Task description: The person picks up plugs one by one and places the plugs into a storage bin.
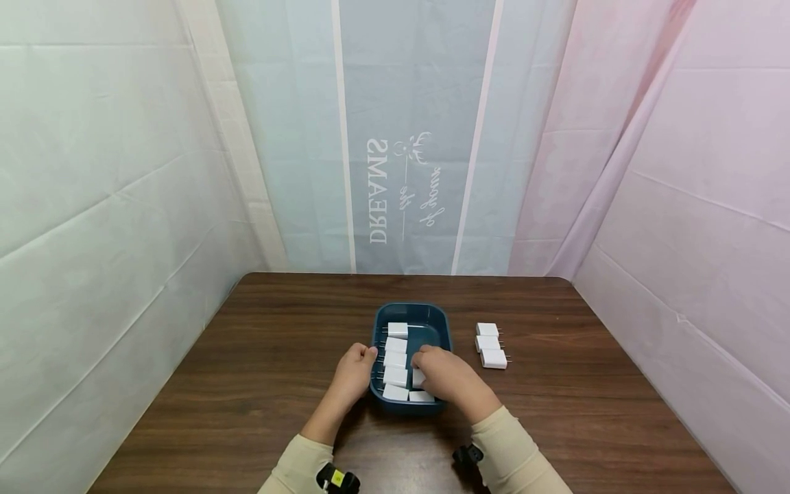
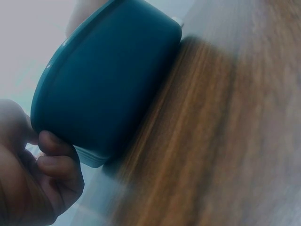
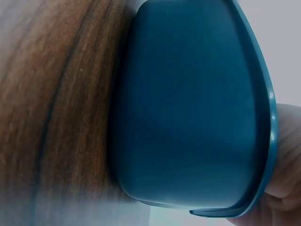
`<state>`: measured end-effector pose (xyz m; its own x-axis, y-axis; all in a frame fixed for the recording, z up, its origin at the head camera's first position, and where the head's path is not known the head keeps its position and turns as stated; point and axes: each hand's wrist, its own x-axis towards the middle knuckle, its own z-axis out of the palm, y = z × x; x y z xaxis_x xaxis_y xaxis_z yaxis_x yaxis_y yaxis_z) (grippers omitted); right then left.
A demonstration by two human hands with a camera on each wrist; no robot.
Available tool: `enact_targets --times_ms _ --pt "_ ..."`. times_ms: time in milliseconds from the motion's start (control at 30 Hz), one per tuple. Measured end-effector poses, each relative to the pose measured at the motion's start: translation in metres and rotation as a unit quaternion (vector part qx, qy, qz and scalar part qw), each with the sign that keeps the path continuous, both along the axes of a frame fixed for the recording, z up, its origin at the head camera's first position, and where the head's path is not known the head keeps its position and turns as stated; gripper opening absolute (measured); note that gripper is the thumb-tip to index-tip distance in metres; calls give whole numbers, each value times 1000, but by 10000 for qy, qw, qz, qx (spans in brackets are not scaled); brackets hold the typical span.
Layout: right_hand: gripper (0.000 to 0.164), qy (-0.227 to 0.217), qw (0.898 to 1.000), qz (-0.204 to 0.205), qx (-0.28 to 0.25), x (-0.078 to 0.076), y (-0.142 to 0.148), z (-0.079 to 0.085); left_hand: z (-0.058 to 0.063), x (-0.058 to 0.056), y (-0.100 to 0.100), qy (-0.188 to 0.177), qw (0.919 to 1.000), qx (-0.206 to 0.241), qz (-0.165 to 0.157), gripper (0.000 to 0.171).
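Note:
A dark teal plastic bin (image 1: 412, 304) sits on the table, its outer wall (image 3: 188, 108) filling much of the right wrist view. My left hand (image 1: 353, 374) grips the bin's left rim, thumb on the edge and fingers curled against the outside. Inside, a column of several white plug chargers (image 1: 396, 360) lines the left side, prongs toward the left wall. Another charger (image 1: 422, 396) lies at the near right. My right hand (image 1: 449, 376) reaches over the right rim and pinches a white charger (image 1: 418, 378) just beyond that one. Its fingertips are partly hidden.
Three white chargers (image 1: 490, 344) lie in a short column on the wooden table (image 1: 278, 329) right of the bin, prongs pointing right. Pale cloth walls surround the table; a grey-blue printed curtain (image 1: 413, 89) hangs behind it.

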<state>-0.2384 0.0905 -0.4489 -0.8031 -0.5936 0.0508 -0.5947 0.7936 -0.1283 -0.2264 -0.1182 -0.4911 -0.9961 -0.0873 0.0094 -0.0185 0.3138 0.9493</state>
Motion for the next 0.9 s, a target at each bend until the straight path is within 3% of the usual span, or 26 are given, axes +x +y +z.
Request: enact_targets --times_ms 900 --pt "27 -419 9991 28 -103 -1 1 7 0 -1 1 -95 10000 23 -10 26"
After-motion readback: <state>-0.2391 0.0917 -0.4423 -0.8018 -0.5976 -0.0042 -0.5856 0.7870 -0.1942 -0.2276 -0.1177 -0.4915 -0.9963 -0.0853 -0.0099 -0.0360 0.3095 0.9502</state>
